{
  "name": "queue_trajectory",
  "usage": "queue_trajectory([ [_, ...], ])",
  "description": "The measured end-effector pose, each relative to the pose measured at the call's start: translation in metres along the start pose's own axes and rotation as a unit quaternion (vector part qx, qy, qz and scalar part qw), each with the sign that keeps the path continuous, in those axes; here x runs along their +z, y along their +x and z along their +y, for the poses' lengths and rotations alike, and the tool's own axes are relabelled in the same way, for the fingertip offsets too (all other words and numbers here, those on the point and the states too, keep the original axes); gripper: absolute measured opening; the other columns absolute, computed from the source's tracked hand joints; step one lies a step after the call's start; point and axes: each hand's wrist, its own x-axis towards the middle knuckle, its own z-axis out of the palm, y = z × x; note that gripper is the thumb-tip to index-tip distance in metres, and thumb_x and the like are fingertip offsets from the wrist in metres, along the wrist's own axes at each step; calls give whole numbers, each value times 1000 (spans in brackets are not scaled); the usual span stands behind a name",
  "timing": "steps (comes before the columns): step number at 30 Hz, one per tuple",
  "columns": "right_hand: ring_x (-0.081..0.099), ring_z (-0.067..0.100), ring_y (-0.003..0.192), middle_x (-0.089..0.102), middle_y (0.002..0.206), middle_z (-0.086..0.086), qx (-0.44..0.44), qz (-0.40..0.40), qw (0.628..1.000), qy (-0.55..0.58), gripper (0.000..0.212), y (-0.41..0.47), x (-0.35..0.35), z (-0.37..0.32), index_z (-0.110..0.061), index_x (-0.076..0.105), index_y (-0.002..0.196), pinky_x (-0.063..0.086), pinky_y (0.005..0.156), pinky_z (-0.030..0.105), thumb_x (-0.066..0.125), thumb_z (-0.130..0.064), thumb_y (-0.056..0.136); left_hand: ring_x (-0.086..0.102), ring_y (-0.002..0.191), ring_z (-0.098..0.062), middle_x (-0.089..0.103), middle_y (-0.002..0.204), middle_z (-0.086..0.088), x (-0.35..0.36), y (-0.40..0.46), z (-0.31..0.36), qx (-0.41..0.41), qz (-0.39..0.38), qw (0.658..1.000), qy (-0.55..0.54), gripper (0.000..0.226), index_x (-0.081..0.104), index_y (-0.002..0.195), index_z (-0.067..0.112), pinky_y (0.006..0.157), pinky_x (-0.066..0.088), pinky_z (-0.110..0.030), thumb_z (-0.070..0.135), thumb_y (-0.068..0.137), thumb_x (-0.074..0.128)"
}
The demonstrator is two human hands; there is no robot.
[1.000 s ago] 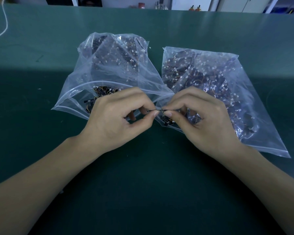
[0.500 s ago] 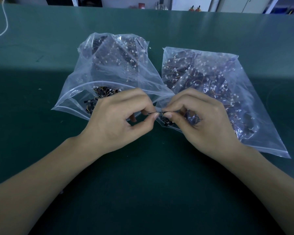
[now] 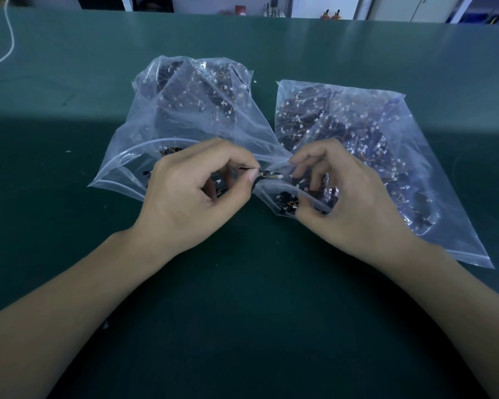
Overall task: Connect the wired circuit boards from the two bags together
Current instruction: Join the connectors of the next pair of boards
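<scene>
Change since half a second ago: right hand (image 3: 349, 194) has let go of the joined piece and drawn back, fingers loosely curled at the mouth of the right bag (image 3: 372, 156); whether they grasp anything there cannot be told. Left hand (image 3: 190, 194) alone pinches the wired circuit board (image 3: 267, 174) between thumb and forefinger, held between the two hands. Board: small, dark, thin wires, pale connector; detail too fine to read. Left bag (image 3: 185, 110): clear, on green desk (image 3: 242, 283), contents blurred.
</scene>
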Motion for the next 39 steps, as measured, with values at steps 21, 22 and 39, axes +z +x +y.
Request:
queue_trajectory([
  [21, 61, 13, 77, 58, 92, -29, -51, 82, 995, -5, 30, -2, 7, -5, -22, 68, 108, 43, 77, 12, 74, -3, 86, 63, 52, -27, 62, 62, 2, 13, 6, 16, 111, -105, 948, 280, 14, 83, 90, 26, 43, 41, -27, 20, 99, 75],
  [22, 60, 13, 77, 57, 91, -31, -52, 80, 995, -4, 31, -2, 8, -5, -23, 68, 108, 42, 77, 12, 74, -4, 86, 62, 48, -29, 62, 60, 2, 13, 7, 18, 107, -120, 943, 290, 8, 83, 90, 26, 43, 42, -28, 20, 95, 80],
  [39, 61, 12, 78, 55, 87, -33, -44, 75, 996, -6, 31, -3, 7, -6, -27, 68, 110, 42, 78, 10, 73, -6, 88, 62, 62, -32, 54, 61, 7, -15, 6, -28, -103, -112, 941, 303, 39, 53, 81, 25, 59, 45, -38, 53, 108, 46],
])
